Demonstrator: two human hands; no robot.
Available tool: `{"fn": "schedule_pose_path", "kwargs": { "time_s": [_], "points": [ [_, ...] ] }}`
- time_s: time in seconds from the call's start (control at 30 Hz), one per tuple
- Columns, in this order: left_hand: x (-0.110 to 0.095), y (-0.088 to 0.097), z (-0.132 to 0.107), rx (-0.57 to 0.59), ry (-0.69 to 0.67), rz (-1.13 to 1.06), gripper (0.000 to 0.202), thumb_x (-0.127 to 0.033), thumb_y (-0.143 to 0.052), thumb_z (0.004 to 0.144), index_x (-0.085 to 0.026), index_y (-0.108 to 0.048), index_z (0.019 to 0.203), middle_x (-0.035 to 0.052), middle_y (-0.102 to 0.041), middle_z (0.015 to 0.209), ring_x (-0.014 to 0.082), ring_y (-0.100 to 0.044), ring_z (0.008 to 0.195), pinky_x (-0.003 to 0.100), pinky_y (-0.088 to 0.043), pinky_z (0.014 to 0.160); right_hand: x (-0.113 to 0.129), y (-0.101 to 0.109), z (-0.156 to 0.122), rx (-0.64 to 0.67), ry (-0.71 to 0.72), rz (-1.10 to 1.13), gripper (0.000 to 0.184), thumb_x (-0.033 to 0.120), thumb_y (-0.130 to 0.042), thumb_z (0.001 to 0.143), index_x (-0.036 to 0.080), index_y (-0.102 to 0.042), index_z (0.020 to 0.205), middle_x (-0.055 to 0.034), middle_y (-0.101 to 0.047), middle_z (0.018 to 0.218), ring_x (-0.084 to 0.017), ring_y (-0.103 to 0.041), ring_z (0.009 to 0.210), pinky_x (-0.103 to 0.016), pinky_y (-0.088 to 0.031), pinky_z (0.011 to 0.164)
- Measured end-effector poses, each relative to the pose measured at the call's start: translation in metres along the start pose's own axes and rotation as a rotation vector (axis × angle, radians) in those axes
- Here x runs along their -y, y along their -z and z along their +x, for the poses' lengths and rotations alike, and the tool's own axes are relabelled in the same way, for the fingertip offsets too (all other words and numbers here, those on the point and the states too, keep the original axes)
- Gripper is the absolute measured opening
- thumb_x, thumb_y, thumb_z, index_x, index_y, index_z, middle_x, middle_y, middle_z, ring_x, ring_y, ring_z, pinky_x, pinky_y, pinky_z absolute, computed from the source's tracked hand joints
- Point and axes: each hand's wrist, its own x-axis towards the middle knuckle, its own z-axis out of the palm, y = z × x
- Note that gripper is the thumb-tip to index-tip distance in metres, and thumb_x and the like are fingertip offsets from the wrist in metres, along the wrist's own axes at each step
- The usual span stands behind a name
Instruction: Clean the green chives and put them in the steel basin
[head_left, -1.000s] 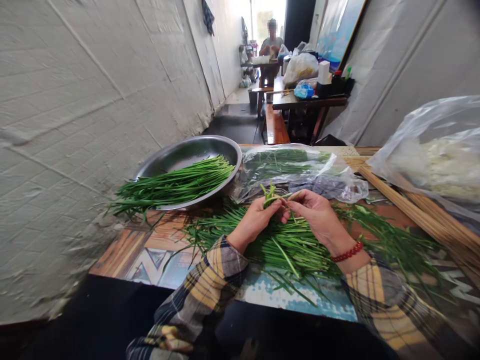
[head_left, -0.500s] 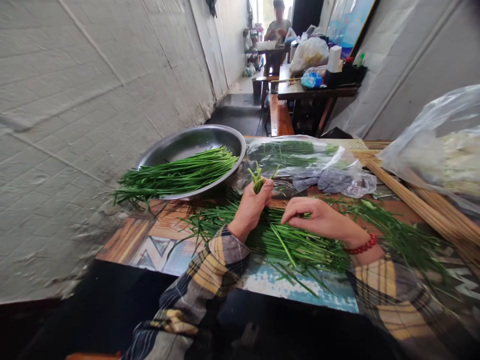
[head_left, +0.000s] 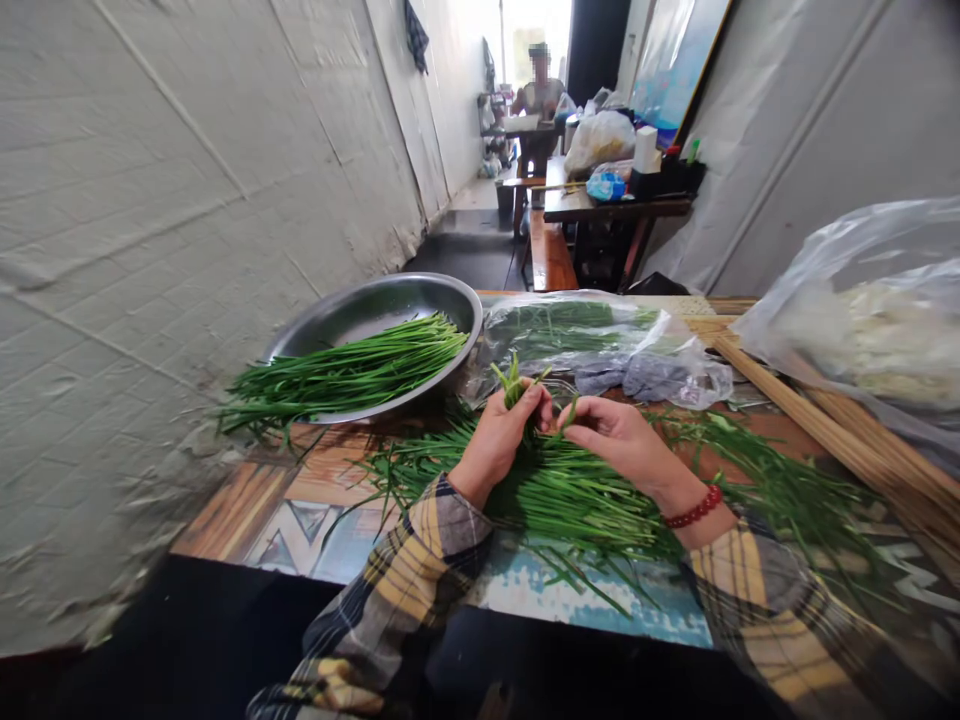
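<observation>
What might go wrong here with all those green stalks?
The greens hanging over the rim of the metal bowl might slide out. Loose stalks lie near the front edge of the table, so a sleeve might brush them off. The small bunch in the left hand has uneven ends, so a stalk might slip free.

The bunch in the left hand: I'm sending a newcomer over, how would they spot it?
On the nearest table, find the broad pile of greens. Over it, the left hand grips the bunch. Unlike the pile and the greens in the metal bowl, it is clutched, pale-green ends poking upward.
</observation>
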Motion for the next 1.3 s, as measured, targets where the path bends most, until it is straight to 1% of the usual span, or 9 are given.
{"fn": "schedule_pose_path", "kwargs": {
  "time_s": [0.17,0.33,0.43,0.53,0.7,0.93,1.03,1.17,1.3],
  "points": [
    [0.003,0.000,0.000,0.067,0.036,0.068,0.031,-0.042,-0.057,0.086,-0.014,-0.059,0.075,0.0020,-0.060,0.071,0.0109,-0.053,0.065,0.024,-0.043,0.068,-0.012,0.002,0.005,-0.255,-0.134,0.210,0.020,0.035,-0.070,0.075,0.019,-0.062,0.085,0.0013,-0.062,0.075,-0.013,-0.057,0.070,-0.026,-0.045,0.068],
    [0.006,-0.002,-0.001,0.026,0.038,0.138,0.029,-0.042,-0.061,0.083,-0.013,-0.059,0.075,0.0003,-0.057,0.071,0.0103,-0.050,0.068,0.022,-0.041,0.068,-0.008,-0.002,0.005,-0.256,-0.134,0.252,0.021,0.037,-0.071,0.074,0.020,-0.062,0.082,0.0019,-0.063,0.070,-0.014,-0.059,0.066,-0.029,-0.046,0.069],
    [0.006,-0.004,-0.003,0.065,0.074,0.147,0.030,-0.044,-0.058,0.085,-0.015,-0.056,0.079,-0.0026,-0.053,0.064,0.0088,-0.045,0.058,0.021,-0.037,0.058,-0.007,-0.004,0.005,-0.210,-0.147,0.252,0.023,0.040,-0.070,0.075,0.020,-0.062,0.083,0.0011,-0.065,0.067,-0.016,-0.060,0.064,-0.033,-0.048,0.070],
    [0.004,-0.007,-0.005,0.056,0.088,0.168,0.032,-0.047,-0.061,0.082,-0.016,-0.054,0.081,-0.0066,-0.044,0.055,0.0070,-0.035,0.049,0.021,-0.027,0.049,-0.009,-0.003,0.006,-0.271,-0.107,0.182,0.023,0.040,-0.072,0.072,0.020,-0.065,0.082,-0.0007,-0.067,0.076,-0.016,-0.060,0.074,-0.031,-0.047,0.074],
    [0.002,-0.009,-0.006,0.002,0.068,0.234,0.033,-0.045,-0.067,0.075,-0.014,-0.057,0.077,-0.0067,-0.042,0.054,0.0071,-0.033,0.052,0.022,-0.028,0.054,-0.013,-0.002,0.006,-0.319,-0.032,0.174,0.017,0.037,-0.067,0.079,0.020,-0.066,0.082,0.0001,-0.064,0.082,-0.015,-0.057,0.081,-0.028,-0.045,0.077],
    [0.007,-0.003,-0.005,0.062,0.111,0.185,0.041,-0.054,-0.062,0.077,-0.014,-0.055,0.072,-0.0071,-0.036,0.052,0.0062,-0.028,0.048,0.022,-0.021,0.048,-0.024,0.011,0.009,-0.596,0.023,0.220,0.014,0.035,-0.063,0.083,0.022,-0.062,0.085,0.0027,-0.055,0.074,-0.011,-0.050,0.066,-0.024,-0.040,0.061],
    [0.009,-0.001,-0.004,0.076,0.135,0.144,0.041,-0.053,-0.061,0.079,-0.013,-0.056,0.073,-0.0078,-0.033,0.051,0.0058,-0.025,0.047,0.022,-0.020,0.047,-0.019,0.020,0.009,-0.599,0.127,0.028,0.013,0.035,-0.060,0.085,0.023,-0.063,0.088,0.0003,-0.060,0.083,-0.014,-0.054,0.073,-0.027,-0.044,0.066],
    [0.009,-0.001,-0.003,0.085,0.139,0.142,0.041,-0.053,-0.061,0.079,-0.013,-0.056,0.072,-0.0074,-0.033,0.052,0.0056,-0.025,0.047,0.022,-0.019,0.047,-0.005,0.022,0.006,-0.429,0.326,-0.422,0.011,0.030,-0.061,0.086,0.025,-0.070,0.089,-0.0037,-0.066,0.095,-0.019,-0.059,0.093,-0.035,-0.046,0.084],
    [0.006,-0.001,-0.003,0.103,0.143,0.141,0.041,-0.053,-0.062,0.078,-0.013,-0.056,0.071,-0.0075,-0.033,0.051,0.0054,-0.026,0.046,0.022,-0.020,0.047,0.000,0.018,0.007,-0.353,0.310,-0.536,0.008,0.030,-0.064,0.084,0.026,-0.071,0.081,-0.0037,-0.068,0.085,-0.021,-0.061,0.086,-0.038,-0.045,0.083]
  ]
}}
